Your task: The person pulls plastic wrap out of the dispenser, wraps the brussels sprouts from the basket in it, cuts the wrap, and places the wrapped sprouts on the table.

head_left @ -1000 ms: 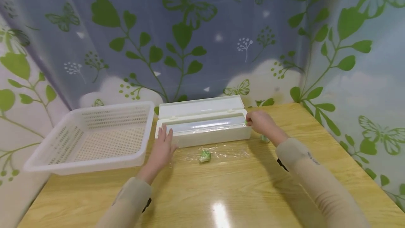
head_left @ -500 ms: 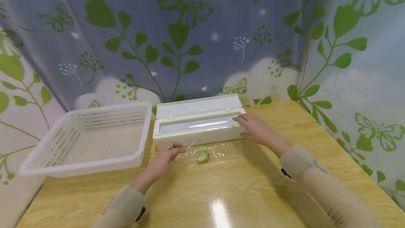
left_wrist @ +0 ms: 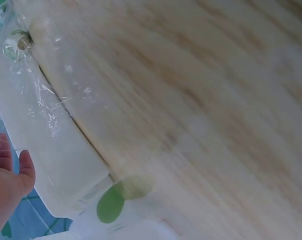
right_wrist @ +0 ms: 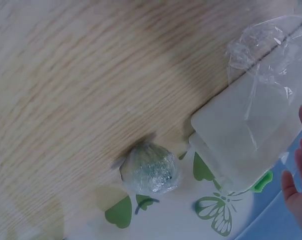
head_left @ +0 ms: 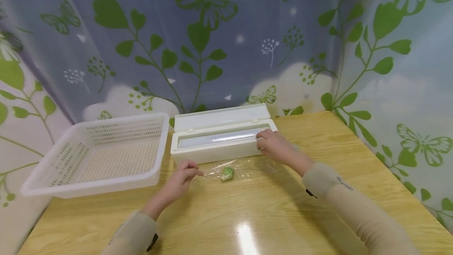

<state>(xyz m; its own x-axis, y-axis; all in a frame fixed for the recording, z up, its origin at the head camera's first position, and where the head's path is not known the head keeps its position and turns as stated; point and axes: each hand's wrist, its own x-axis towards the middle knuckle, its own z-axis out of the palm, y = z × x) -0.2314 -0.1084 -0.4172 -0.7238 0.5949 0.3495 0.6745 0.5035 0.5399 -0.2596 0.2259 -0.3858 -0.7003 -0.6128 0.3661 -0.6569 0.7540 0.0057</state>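
Observation:
A small green-and-white vegetable piece, perhaps a broccoli floret (head_left: 227, 173), lies under clear plastic wrap (head_left: 244, 168) in front of a white wrap dispenser box (head_left: 212, 154). My left hand (head_left: 178, 182) is at the wrap's left edge, thumb and fingers drawn together on it in the head view; a thin film edge crosses them in the left wrist view. My right hand (head_left: 277, 146) is at the box's right end, its fingers bent loosely over the front edge; the right wrist view shows thumb and fingers (right_wrist: 289, 184) apart. The box lid (head_left: 223, 117) stands open over the roll (head_left: 219, 139).
A white plastic basket (head_left: 159, 168) stands left of the box. A film-wrapped green piece (right_wrist: 150, 170) sits on the wooden table (head_left: 212, 215) to the right, mostly hidden by my right hand in the head view. Behind hangs a leaf-and-butterfly patterned cloth (head_left: 141, 30).
My left hand has come off the box's front and down to the film's left edge. My right hand has left the green part at the box's right end and shifted slightly left.

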